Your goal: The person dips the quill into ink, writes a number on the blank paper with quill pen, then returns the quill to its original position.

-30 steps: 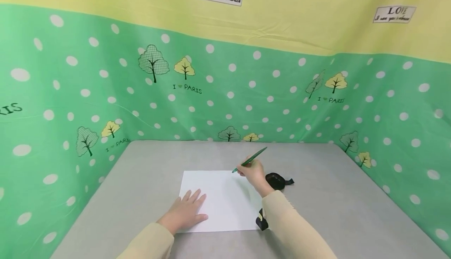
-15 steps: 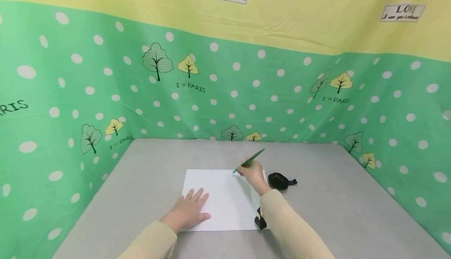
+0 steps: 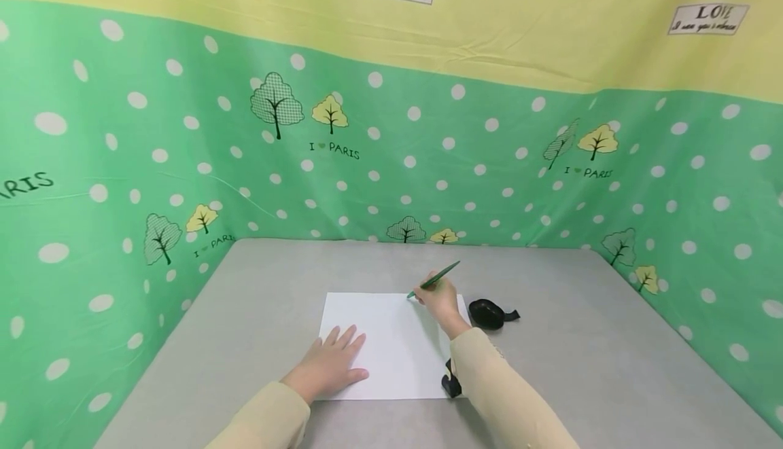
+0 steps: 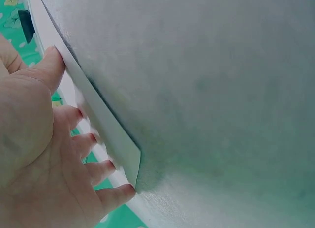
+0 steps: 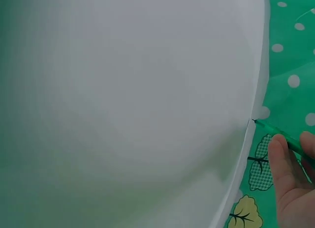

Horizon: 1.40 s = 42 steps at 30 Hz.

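Observation:
A white sheet of paper (image 3: 385,354) lies on the grey table. My left hand (image 3: 330,367) rests on its left part, fingers spread and straight. In the left wrist view the fingertips of that left hand (image 4: 54,139) touch the paper (image 4: 106,124) near its edge. A green pen (image 3: 442,276) is pinched in my right hand (image 3: 442,303), its tip at the paper's far edge, right of the middle. From the right wrist view, the pen (image 5: 275,131) points at the sheet (image 5: 147,90); whether the tip leaves a mark is too small to tell.
Just right of the paper lies a black rounded object (image 3: 487,314) with a short tab. Another black object (image 3: 451,384) sits at the sheet's near right corner, partly hidden by the right sleeve. Green and yellow printed cloth (image 3: 428,184) hangs around the table (image 3: 581,354).
The head view has shifted slightly. Against the paper, my right hand and the pen have moved a little to the left, and the pen's upper end sits slightly lower. The left hand stays put.

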Available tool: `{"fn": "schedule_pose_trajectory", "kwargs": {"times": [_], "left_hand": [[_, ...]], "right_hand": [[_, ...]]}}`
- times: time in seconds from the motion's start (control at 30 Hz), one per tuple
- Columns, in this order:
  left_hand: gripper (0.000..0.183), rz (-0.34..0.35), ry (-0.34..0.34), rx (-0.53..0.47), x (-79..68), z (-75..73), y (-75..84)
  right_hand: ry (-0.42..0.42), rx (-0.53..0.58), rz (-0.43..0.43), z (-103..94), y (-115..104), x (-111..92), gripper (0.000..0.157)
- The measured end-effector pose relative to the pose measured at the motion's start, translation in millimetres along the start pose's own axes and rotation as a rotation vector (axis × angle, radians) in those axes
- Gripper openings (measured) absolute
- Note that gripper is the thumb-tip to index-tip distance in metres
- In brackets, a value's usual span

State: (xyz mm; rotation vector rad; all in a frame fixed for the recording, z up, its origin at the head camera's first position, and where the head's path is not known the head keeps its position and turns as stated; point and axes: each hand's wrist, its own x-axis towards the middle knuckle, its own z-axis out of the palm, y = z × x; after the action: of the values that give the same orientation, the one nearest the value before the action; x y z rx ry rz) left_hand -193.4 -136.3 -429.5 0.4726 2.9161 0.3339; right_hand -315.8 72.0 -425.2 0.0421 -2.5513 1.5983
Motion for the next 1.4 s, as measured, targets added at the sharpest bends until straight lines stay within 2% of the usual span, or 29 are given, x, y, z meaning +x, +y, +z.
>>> {"fn": "schedule_pose_trajectory", "kwargs": {"times": [0.53, 0.9, 1.4], "left_hand": [[0.065, 0.018, 0.005, 0.001, -2.3, -5.4, 1.8], [0.065, 0.013, 0.0, 0.015, -1.5, -4.1, 0.8], [0.066, 0.003, -0.005, 0.002, 0.1, -1.2, -0.2]], "right_hand": [[-0.016, -0.005, 0.012, 0.0, 0.8, 2.5, 0.014], [-0.038, 0.035, 0.023, 1.0, 0.8, 2.0, 0.014], [-0.09, 0.036, 0.024, 1.7, -1.6, -2.6, 0.013]]}}
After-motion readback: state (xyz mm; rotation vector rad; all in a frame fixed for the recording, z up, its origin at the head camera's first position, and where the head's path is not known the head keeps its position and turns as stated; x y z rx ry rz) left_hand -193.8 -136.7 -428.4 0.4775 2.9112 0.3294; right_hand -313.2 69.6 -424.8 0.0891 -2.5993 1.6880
